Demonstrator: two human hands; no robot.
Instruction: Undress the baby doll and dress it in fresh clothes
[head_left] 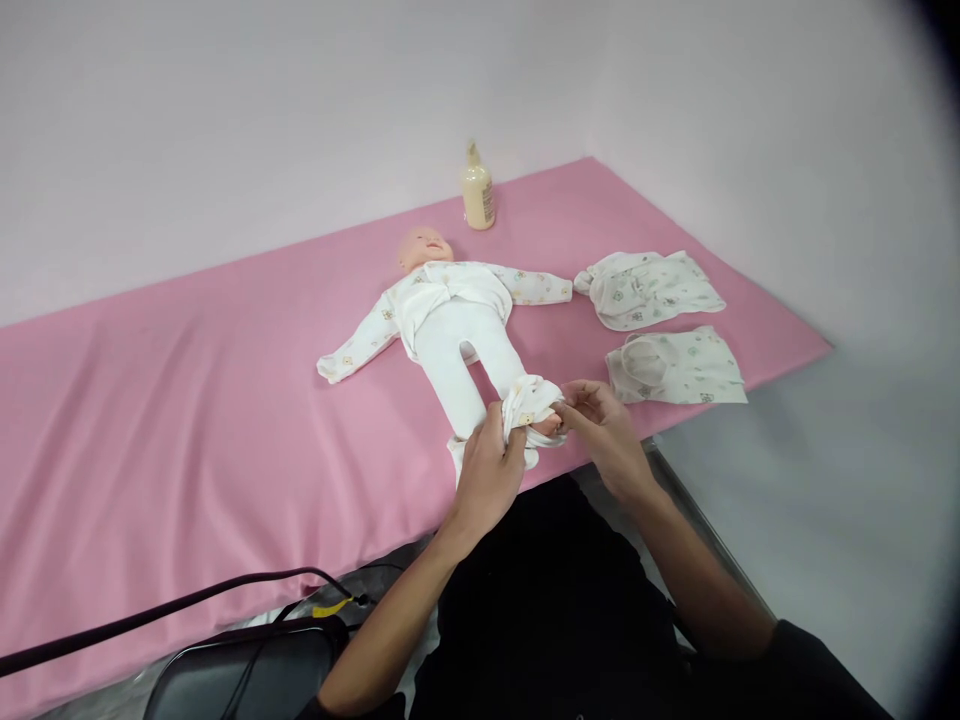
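Note:
A baby doll (426, 246) lies on its back on a pink-covered table, its head away from me and its arms spread in printed sleeves. White baby trousers (448, 352) cover its legs. The trouser leg on the right is bunched near the doll's bare foot (551, 424). My left hand (491, 465) pinches the gathered cuff (531, 400) from the near left side. My right hand (600, 425) is closed at the foot and the cloth's edge; its fingertips partly hide what they grip. The other foot is mostly covered by cloth and my left hand.
A pump bottle (478, 190) stands behind the doll near the wall. Two folded printed baby garments (652, 290) (679, 368) lie to the right. The pink sheet (247, 400) has creases on the left. Below the table edge are a black chair (247, 670) and a black cable (165, 610).

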